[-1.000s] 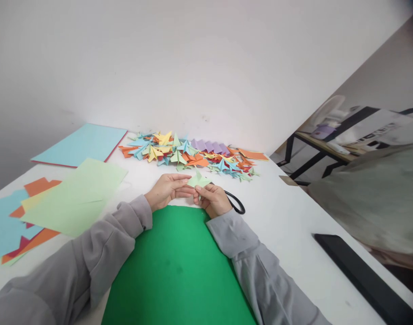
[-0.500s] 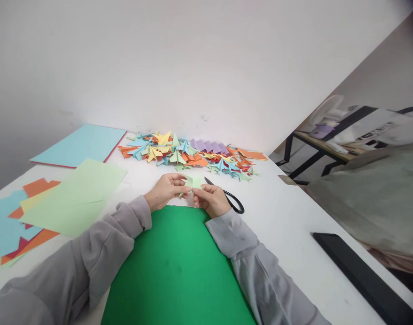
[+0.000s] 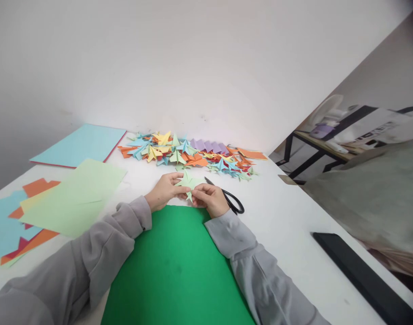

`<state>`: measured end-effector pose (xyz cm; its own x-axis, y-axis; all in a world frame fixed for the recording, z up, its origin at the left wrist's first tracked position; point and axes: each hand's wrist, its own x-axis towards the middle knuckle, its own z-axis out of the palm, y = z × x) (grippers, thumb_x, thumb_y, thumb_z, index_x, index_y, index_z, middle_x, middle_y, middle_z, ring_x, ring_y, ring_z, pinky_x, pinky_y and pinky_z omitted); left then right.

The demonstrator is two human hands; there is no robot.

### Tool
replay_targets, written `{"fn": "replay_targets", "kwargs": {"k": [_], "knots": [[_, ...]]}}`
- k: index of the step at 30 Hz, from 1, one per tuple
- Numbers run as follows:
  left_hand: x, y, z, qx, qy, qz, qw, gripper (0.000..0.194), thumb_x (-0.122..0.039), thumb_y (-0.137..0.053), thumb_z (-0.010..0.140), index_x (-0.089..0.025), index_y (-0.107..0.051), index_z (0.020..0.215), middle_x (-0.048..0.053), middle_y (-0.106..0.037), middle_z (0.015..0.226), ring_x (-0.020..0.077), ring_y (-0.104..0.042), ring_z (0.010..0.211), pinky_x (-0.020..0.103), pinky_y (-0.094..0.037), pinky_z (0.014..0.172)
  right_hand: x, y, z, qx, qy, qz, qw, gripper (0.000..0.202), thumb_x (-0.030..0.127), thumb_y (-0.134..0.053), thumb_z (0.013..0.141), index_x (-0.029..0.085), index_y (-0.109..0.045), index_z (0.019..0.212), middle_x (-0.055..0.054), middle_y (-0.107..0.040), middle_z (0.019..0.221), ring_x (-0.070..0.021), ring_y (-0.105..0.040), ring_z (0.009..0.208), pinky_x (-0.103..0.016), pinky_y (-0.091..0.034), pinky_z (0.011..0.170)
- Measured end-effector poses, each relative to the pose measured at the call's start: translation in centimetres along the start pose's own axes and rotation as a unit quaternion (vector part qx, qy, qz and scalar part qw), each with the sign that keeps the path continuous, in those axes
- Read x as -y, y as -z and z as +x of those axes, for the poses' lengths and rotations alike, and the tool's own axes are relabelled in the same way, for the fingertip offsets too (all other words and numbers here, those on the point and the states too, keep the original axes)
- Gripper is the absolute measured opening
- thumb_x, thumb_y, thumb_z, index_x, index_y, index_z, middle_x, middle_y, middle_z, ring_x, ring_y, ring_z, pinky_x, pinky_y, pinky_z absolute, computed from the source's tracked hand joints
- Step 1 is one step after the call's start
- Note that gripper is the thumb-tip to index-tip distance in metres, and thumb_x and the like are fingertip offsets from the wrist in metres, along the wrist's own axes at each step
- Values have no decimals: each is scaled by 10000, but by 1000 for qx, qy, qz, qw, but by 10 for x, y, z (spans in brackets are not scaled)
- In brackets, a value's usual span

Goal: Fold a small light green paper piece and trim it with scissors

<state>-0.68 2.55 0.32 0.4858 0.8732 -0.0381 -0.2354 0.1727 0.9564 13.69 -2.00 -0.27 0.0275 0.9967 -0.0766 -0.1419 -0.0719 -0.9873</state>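
A small light-green paper plane is held between both hands, with its wings spread and its narrow tail pointing down. My left hand pinches it from the left, thumb on the near side. My right hand grips it from the right near the tail, fingertips partly hiding it. Both hands are just above the far edge of a green sheet. Black-handled scissors lie by my right hand, partly covered by it.
Many folded paper planes in several colours are heaped along the wall. Blue sheets lie back left, with a light-green sheet and coloured scraps nearer. A long black object lies along the right table edge.
The light-green paper has turned in my fingers; its pointed wings and tail now show where a flatter, squarish face showed before. The hands have barely shifted.
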Motion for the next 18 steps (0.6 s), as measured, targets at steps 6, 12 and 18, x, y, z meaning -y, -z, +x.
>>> {"fn": "replay_targets", "kwargs": {"k": [6,12,18], "knots": [[-2,-1,-1,-1,18,-10,1000,594,-114,-729,511,-85,-474,1047,124,-547,955,83,-553,515,290,-490,528,-3,1,2,-22,21,1,1000,206,322,-707,548,155,-588,574,30,-590,452,-78,-523,359,-158,-398,340],[-1,0,-1,26,8,-8,1000,626,-127,-708,551,-62,-434,1109,-19,-529,604,101,-549,513,277,-482,537,1,0,0,-21,19,-38,999,222,333,-704,545,149,-581,564,28,-581,438,-76,-521,367,-161,-414,359],[2,1,0,43,1,38,998,673,-147,-667,604,-44,-357,1192,-22,-541,543,127,-572,517,247,-450,504,-1,1,2,-21,20,-22,999,249,346,-706,542,161,-542,571,33,-588,458,-83,-534,379,-166,-418,364]]}}
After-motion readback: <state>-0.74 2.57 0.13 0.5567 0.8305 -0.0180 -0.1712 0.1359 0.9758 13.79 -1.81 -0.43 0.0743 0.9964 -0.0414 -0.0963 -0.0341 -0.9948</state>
